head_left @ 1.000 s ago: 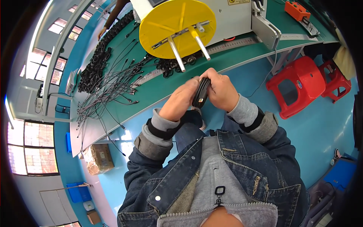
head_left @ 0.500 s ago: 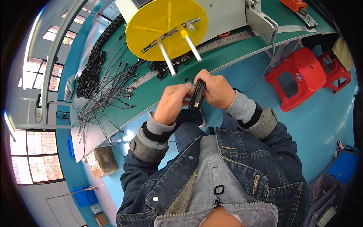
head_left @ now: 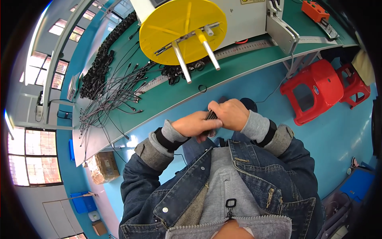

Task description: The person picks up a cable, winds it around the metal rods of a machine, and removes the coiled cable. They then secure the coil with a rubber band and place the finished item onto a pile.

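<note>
A small coiled bundle of black cable (head_left: pixel 211 115) is held in front of my chest, just off the table's near edge. My right hand (head_left: pixel 230 114) is closed round its right side with the fingers curled. My left hand (head_left: pixel 193 124) grips it from the left, thumb lying across the coil and fingers beneath. Most of the coil is hidden between the two hands. Beyond them, near the table edge, lies a thin black ring (head_left: pixel 202 88). Two metal rods (head_left: pixel 182 63) stick out of a yellow disc (head_left: pixel 181 34) above the hands.
The green table (head_left: pixel 167 101) carries loose grey-black cables (head_left: pixel 115 93), piled black coils (head_left: pixel 95 75), small black ties (head_left: pixel 175 73) and a steel ruler (head_left: pixel 246 47). Behind the disc stands a white machine (head_left: pixel 246 24). Red stools (head_left: pixel 318 85) stand at the right, a cardboard box (head_left: pixel 104 166) at the lower left.
Both hands have come down toward my body with the coil, away from the table edge. My left hand has gone from fingertips at its side to wrapping it. The view has shifted slightly.
</note>
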`<action>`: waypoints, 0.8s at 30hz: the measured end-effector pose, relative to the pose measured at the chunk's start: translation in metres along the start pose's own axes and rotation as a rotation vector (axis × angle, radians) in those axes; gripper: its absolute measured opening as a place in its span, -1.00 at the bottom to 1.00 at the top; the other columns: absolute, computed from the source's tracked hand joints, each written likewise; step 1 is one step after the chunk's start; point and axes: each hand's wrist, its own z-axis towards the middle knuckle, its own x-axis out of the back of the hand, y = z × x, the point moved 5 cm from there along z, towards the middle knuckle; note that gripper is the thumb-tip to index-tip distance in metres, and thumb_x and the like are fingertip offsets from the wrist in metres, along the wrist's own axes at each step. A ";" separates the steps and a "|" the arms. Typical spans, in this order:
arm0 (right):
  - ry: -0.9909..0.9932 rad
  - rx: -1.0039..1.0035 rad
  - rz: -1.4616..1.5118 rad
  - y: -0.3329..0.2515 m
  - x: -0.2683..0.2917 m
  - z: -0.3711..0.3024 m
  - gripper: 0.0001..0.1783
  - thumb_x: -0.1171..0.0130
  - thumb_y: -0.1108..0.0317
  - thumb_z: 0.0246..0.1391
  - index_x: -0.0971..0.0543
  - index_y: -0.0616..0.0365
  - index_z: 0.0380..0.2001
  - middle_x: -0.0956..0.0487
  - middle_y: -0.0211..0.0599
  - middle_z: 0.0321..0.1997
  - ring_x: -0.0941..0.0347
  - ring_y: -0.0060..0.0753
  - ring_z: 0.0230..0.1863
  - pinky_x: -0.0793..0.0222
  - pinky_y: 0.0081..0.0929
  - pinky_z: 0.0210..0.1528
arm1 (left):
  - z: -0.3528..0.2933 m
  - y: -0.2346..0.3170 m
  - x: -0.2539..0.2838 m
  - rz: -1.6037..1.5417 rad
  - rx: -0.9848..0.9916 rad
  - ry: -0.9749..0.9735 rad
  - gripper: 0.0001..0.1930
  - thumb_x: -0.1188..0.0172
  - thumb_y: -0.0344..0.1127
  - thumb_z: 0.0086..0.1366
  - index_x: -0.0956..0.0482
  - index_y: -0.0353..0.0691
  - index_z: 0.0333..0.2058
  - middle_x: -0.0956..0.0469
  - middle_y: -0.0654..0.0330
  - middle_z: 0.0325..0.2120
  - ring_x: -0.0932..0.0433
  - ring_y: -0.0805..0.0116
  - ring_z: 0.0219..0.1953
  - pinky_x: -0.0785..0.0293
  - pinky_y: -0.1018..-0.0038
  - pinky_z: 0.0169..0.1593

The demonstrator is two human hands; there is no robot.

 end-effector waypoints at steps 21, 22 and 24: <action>0.180 0.055 0.082 0.037 0.010 0.052 -0.74 -0.17 0.43 -0.16 -0.45 0.21 -0.31 -0.44 -0.20 -0.52 -0.41 -0.15 -0.49 -0.33 -0.37 -0.45 | -0.005 -0.071 0.034 -0.999 -0.304 0.150 -0.80 -0.04 -0.33 0.17 -0.39 -0.28 -0.25 -0.36 0.26 -0.52 -0.27 0.57 -0.56 -0.14 0.70 -0.61; 0.205 0.103 -0.082 0.040 0.005 0.054 -0.76 -0.17 0.43 -0.16 -0.47 0.21 -0.33 -0.43 -0.22 -0.53 -0.40 -0.18 -0.50 -0.32 -0.40 -0.46 | -0.005 -0.071 0.035 -1.066 -0.323 0.123 -0.79 -0.04 -0.32 0.18 -0.39 -0.28 -0.24 -0.35 0.26 -0.50 -0.27 0.57 -0.55 -0.14 0.70 -0.60; 0.230 0.152 -0.247 0.045 -0.004 0.053 -0.79 -0.18 0.43 -0.16 -0.49 0.21 -0.36 -0.42 -0.24 -0.54 -0.39 -0.21 -0.52 -0.31 -0.44 -0.48 | -0.003 -0.070 0.037 -1.195 -0.363 0.066 -0.78 -0.04 -0.31 0.19 -0.38 -0.28 -0.22 -0.35 0.25 -0.47 -0.27 0.56 -0.53 -0.16 0.70 -0.57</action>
